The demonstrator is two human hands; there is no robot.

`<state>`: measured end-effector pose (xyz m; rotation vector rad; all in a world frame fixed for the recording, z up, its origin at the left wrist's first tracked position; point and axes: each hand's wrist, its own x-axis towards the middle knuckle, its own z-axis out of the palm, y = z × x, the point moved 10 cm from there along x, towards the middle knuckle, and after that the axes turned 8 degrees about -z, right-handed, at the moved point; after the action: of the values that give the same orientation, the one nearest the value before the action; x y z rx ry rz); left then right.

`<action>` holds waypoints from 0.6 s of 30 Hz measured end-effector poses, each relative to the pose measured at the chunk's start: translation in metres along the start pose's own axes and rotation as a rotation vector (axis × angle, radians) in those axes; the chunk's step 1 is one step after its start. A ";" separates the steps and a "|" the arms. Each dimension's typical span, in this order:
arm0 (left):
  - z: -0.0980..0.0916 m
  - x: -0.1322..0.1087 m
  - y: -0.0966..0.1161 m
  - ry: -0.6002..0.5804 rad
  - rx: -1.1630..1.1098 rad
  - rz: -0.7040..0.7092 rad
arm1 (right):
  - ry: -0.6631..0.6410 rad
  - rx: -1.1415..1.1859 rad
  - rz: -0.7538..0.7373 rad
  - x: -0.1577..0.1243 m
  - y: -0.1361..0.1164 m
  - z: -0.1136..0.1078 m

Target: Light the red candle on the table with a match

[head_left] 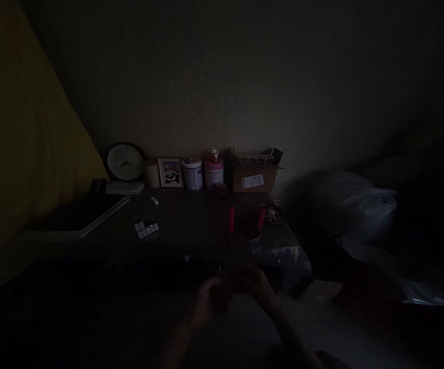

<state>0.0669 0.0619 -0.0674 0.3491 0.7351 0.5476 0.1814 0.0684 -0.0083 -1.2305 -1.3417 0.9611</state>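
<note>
The scene is very dark. My left hand is closed around a dark reddish thing in front of the table edge; its kind does not show. My right hand is raised beside it, fingers curled in toward the same spot, and shadow hides what its fingertips grip. Beyond the hands, on the table, two red upright cylinders stand at either side of a dark container. A round dish of small thin pieces sits to their right.
Along the wall stand a round clock, a panda picture frame, a white tub, a pink-lidded tub topped by a cat figurine, and an open cardboard box. A white plastic bag bulges at right.
</note>
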 end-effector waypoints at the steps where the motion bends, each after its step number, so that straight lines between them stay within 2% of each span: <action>1: -0.002 0.002 0.000 0.009 -0.002 0.009 | -0.004 -0.006 -0.004 0.000 0.000 0.001; 9: -0.012 0.006 0.004 0.035 0.010 0.045 | -0.013 -0.161 -0.008 -0.001 0.000 -0.004; 14: -0.026 0.011 0.006 0.103 0.026 0.099 | -0.098 -0.301 -0.085 -0.002 -0.019 0.008; 18: -0.026 0.014 0.005 0.100 0.062 0.103 | -0.223 -0.363 -0.196 -0.004 -0.032 0.023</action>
<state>0.0549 0.0767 -0.0910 0.4213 0.8353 0.6437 0.1534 0.0617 0.0188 -1.2546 -1.8377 0.7513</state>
